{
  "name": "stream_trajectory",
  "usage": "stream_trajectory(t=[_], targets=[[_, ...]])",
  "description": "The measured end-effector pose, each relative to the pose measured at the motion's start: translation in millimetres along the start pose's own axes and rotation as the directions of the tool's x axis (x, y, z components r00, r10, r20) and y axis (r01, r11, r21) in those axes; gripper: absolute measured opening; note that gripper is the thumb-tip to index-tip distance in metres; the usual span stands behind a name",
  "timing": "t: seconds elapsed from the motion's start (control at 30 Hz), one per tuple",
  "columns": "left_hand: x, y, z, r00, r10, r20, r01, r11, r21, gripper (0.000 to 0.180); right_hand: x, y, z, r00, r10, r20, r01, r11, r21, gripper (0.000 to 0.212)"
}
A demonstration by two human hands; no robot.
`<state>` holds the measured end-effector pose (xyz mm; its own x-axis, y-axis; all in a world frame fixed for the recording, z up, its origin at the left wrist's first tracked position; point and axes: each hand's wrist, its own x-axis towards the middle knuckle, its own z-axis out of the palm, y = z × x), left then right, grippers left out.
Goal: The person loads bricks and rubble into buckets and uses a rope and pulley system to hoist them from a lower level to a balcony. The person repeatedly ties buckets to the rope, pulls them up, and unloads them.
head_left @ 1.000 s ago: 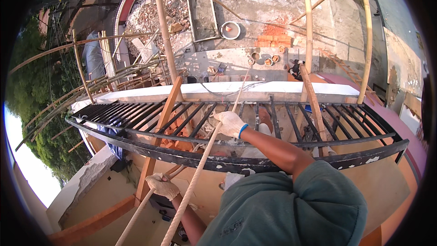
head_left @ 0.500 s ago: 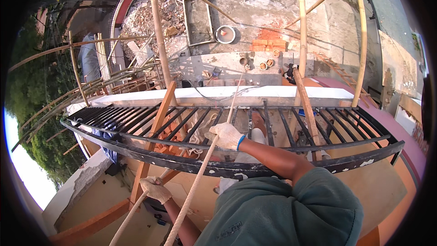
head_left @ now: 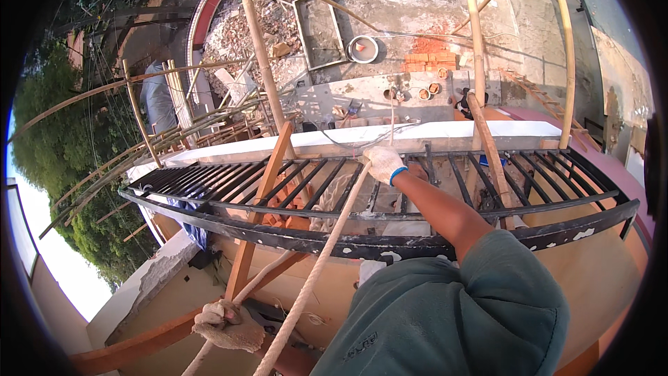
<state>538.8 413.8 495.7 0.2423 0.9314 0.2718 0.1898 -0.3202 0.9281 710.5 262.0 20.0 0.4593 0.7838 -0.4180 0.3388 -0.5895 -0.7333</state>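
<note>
A thick cream rope [head_left: 316, 275] runs from the lower edge up to my right hand [head_left: 383, 166], in a pale work glove with a blue cuff. That hand is closed around it just past the black metal railing [head_left: 334, 242]. Beyond the hand the rope drops toward the ground far below, by a small round bucket [head_left: 388, 93]. My left hand [head_left: 228, 325], gloved and dusty, is closed on another stretch of rope [head_left: 268, 275] at the lower left, on my side of the railing. Whether both stretches are one rope cannot be seen.
Wooden posts [head_left: 273, 181] and bamboo poles [head_left: 254, 49] rise around the railing. A white ledge [head_left: 334, 141] lies beyond it. Down on the ground are a round tub [head_left: 362, 49], stacked bricks [head_left: 429, 63], a rubble pile [head_left: 243, 21] and a dark-clothed person [head_left: 463, 102].
My right hand has moved farther out across the railing. My left hand has come down toward the lower edge. The whole view has shifted slightly, so the scene sits farther right.
</note>
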Motion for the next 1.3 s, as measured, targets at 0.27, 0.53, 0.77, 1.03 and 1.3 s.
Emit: stream_trajectory(t=[0.27, 0.53, 0.77, 1.03, 1.3], targets=[[12, 42, 14, 0.998, 0.007, -0.064, -0.012, 0.997, -0.075, 0.052, 31, 37, -11, 0.972, 0.227, -0.057, -0.233, 0.963, -0.139, 0.012], [6, 9, 15, 0.996, 0.075, -0.048, -0.07, 0.993, 0.09, 0.052, 22, 28, -64, 0.912, 0.295, -0.286, -0.326, 0.943, -0.067, 0.012], [5, 57, 24, 0.985, 0.03, -0.169, -0.003, 0.987, 0.158, 0.048, -27, 124, 3, 0.746, 0.648, -0.154, -0.606, 0.756, 0.247, 0.022], [-11, 66, 8, 0.99, 0.036, -0.137, -0.017, 0.99, 0.142, 0.047, -85, 104, -47, 0.696, 0.692, 0.194, -0.678, 0.721, -0.138, 0.04], [-14, 48, -37, 0.996, 0.09, 0.001, -0.089, 0.978, 0.191, 0.045, -111, 118, -77, 0.615, 0.759, 0.212, -0.757, 0.644, -0.111, 0.048]])
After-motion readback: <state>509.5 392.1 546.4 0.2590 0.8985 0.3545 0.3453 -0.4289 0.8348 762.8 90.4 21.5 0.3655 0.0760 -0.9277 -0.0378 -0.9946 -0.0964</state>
